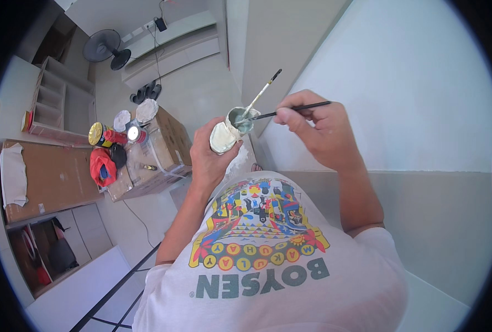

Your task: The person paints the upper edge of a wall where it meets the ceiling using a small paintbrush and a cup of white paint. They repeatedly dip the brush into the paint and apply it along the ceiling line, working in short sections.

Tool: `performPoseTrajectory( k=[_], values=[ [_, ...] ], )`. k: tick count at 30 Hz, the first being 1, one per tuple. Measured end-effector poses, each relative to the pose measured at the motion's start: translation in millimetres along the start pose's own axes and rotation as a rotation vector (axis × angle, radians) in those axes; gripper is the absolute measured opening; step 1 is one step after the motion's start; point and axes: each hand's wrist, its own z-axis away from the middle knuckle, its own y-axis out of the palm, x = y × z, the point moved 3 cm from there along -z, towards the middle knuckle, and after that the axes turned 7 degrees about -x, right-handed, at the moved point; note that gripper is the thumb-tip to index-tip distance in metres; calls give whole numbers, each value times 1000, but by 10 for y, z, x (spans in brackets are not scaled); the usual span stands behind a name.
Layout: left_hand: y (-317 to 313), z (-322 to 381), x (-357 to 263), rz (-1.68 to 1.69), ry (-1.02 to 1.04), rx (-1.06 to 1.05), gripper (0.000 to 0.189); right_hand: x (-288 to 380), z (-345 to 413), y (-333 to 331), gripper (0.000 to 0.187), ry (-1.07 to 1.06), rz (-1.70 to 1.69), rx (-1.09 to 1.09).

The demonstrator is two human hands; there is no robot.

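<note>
My left hand (210, 154) is wrapped around a paint-crusted container (225, 136), tilted so its opening faces up. Bluish-grey paint (243, 123) lies inside it. A paint-spattered stick or brush handle (260, 96) with a dark end leans in the opening. Between thumb and fingers, my right hand (312, 120) pinches a thin black-handled paintbrush (300, 108). Its tip reaches into the container's mouth, and its bristles are partly hidden there.
Cardboard boxes (167, 143) at the left hold a yellow-lidded can (100, 133), a lidded red can (137, 134) and a red cloth or bag (103, 166). A black fan (107, 47) stands farther back. A two-tone wall (403, 103) rises at the right. Black metal bars (117, 286) cross the lower left.
</note>
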Motion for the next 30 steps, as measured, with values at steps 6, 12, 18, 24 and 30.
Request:
performPoseTrajectory(
  k=[6,12,18,24,30],
  values=[
    [-107,53,-16,-69,61,-12,68,-69,-69,398,14,22,157,91],
    [-159,77,49,-21,-36,-38,66,-131,-42,458,16,27,142,53],
    [-184,46,122,59,-142,-13,63,-200,-30,483,16,-69,131,-57],
    [-216,0,67,137,-162,9,59,-187,-8,532,16,-225,126,-160],
    [-274,-9,92,173,-194,-14,58,-181,226,455,14,-227,79,-95]
  ],
)
